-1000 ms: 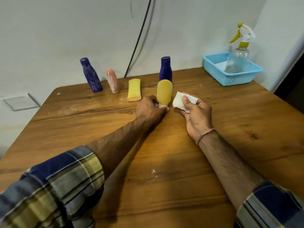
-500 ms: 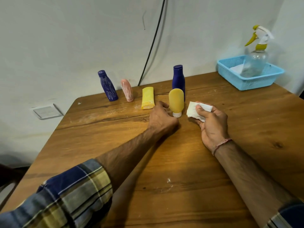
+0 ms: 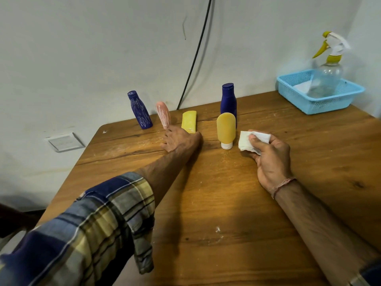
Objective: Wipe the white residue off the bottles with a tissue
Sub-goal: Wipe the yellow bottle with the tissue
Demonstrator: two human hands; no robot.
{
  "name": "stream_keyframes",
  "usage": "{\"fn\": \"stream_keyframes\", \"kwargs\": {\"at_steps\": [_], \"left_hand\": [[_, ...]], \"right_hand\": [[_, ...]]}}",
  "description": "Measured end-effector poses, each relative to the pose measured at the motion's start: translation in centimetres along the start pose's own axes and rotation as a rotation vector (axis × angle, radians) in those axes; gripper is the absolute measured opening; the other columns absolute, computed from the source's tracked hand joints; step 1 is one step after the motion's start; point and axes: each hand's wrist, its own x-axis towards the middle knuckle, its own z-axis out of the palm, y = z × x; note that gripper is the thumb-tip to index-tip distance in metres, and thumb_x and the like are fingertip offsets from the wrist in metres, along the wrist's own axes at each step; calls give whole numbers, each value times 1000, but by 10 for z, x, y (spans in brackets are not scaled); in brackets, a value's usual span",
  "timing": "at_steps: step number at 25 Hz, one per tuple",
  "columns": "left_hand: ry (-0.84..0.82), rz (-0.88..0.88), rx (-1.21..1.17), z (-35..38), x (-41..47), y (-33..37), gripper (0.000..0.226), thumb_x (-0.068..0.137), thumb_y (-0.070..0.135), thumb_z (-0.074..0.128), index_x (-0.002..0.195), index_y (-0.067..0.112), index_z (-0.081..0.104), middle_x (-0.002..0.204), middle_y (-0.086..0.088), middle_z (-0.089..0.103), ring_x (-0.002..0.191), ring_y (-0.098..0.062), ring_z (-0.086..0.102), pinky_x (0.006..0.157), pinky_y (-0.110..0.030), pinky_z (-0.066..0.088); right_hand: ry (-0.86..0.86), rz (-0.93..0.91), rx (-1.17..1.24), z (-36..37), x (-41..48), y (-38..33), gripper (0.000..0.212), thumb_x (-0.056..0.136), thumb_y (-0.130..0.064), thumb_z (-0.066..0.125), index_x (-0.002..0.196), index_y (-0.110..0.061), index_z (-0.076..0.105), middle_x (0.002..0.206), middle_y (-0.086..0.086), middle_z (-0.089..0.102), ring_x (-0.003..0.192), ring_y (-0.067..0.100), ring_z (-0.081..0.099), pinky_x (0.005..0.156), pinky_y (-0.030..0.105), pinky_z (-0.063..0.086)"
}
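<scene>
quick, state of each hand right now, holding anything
left hand: open, holding nothing, fingertips by the base of the pink bottle
right hand: closed, pinching the tissue

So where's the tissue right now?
In the head view the tissue is right of centre, pinched in the right hand, beside the orange bottle standing on its white cap.

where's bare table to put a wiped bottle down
Bare wood: right of the tissue up to the blue basket, and the middle of the table. Crowded: the back row from the streaked blue bottle to the orange tube.
</scene>
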Motion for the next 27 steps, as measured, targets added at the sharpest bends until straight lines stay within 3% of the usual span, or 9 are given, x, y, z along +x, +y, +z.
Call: {"fn": "stream_keyframes", "kwargs": {"at_steps": [3, 6, 8, 11, 13, 16, 20, 23, 27], "left_hand": [[-22, 55, -146, -12, -7, -19, 91, 74, 43, 82, 146, 14, 35, 142, -11, 48, 130, -30, 45, 112, -49, 38], [-53, 146, -354, -38, -31, -58, 86, 74, 38, 88, 142, 20, 39, 138, -6, 49, 124, -23, 50, 105, -46, 49], [-63, 201, -459, -59, -56, -91, 84, 74, 34, 89, 141, 23, 39, 137, -2, 49, 121, -20, 52, 103, -43, 52], [-90, 198, -603, -83, -95, -142, 82, 72, 30, 91, 136, 40, 41, 133, 3, 52, 115, -19, 59, 92, -44, 59], [-140, 189, -736, -93, -113, -170, 77, 72, 21, 91, 130, 46, 47, 126, -4, 59, 109, -25, 66, 83, -47, 62], [-263, 221, -919, -101, -122, -195, 69, 76, 6, 86, 128, 40, 56, 119, -17, 62, 100, -34, 68, 71, -50, 60], [-515, 265, -1061, -110, -98, -203, 68, 75, -12, 77, 133, 18, 60, 121, -16, 64, 110, -35, 64, 92, -57, 57], [-709, 257, -1103, -117, -73, -197, 68, 75, -21, 67, 135, 9, 59, 130, -18, 64, 120, -36, 61, 96, -52, 57], [-765, 355, -1076, -108, -60, -183, 68, 76, -16, 67, 140, 4, 54, 139, -22, 60, 125, -35, 59, 102, -49, 52]], "right_hand": [[-52, -147, -130, 0, -14, 2, 16, 93, -7, 68, 103, -19, 75, 104, 1, 75, 93, 19, 74, 62, 30, 60], [-166, -270, -299, 2, -36, 12, 17, 93, -11, 70, 105, -22, 75, 106, 2, 75, 88, 21, 74, 59, 34, 60], [-241, -334, -371, 5, -52, 17, 20, 92, -13, 72, 111, -19, 74, 110, 2, 74, 90, 18, 74, 63, 35, 62], [-303, -551, -549, 10, -80, 20, 24, 88, -13, 75, 112, -16, 74, 111, -4, 74, 100, 5, 69, 80, 17, 57], [-345, -709, -629, 17, -98, 23, 23, 86, -9, 78, 109, -13, 76, 107, -4, 74, 101, 5, 69, 85, 20, 56], [-394, -843, -715, 31, -108, 27, 27, 82, 3, 78, 104, -13, 78, 105, -1, 73, 99, 8, 68, 86, 23, 57], [-370, -879, -821, 43, -98, 28, 33, 81, 11, 74, 104, -13, 77, 105, 2, 72, 99, 14, 68, 90, 29, 58], [-361, -888, -878, 37, -91, 28, 35, 79, 13, 74, 102, -12, 78, 105, 3, 73, 99, 15, 68, 92, 27, 56], [-641, -993, -998, 22, -104, 32, 37, 75, 17, 70, 99, -9, 79, 102, 5, 73, 97, 22, 65, 80, 40, 57]]}}
